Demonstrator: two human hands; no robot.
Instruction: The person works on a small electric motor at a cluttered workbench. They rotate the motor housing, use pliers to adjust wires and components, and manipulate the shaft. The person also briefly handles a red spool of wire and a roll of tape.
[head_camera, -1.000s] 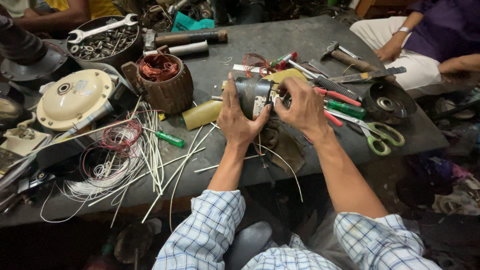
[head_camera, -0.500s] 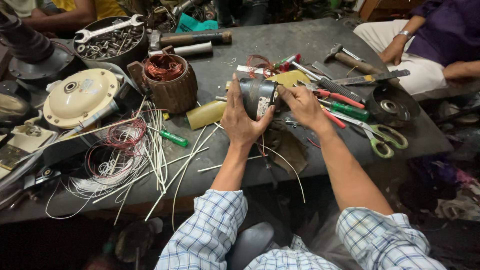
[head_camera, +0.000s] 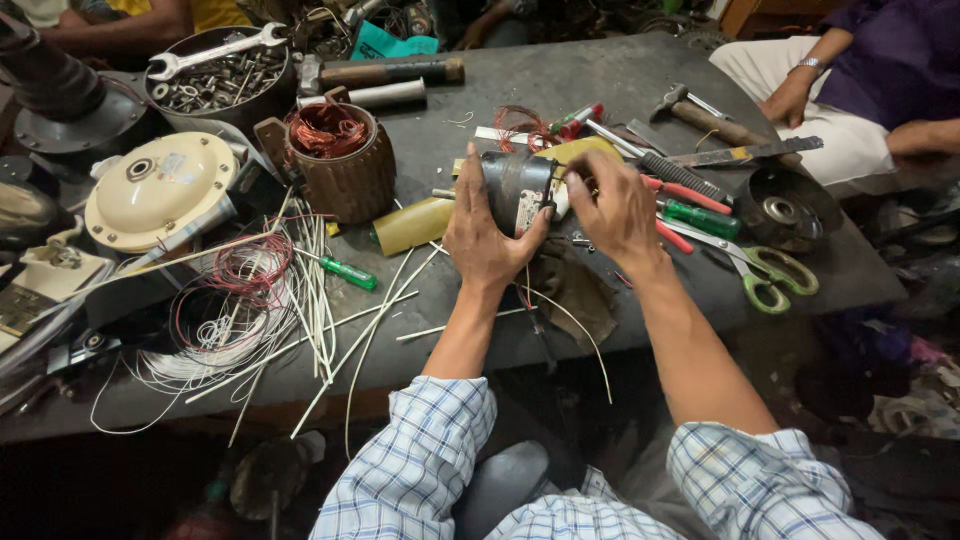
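Bare hands and checked sleeves were seen from above.

The left hand (head_camera: 487, 240) and right hand (head_camera: 618, 207) were left uncovered, without gloves. Both forearms were bared, the sleeves being rolled to the elbows at the lower centre and lower right of the frame. A shirt of white cloth crossed with blue checks was worn.

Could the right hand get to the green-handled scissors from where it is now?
Probably yes. The right hand is on the small motor, and the scissors lie uncovered on the table to its right.
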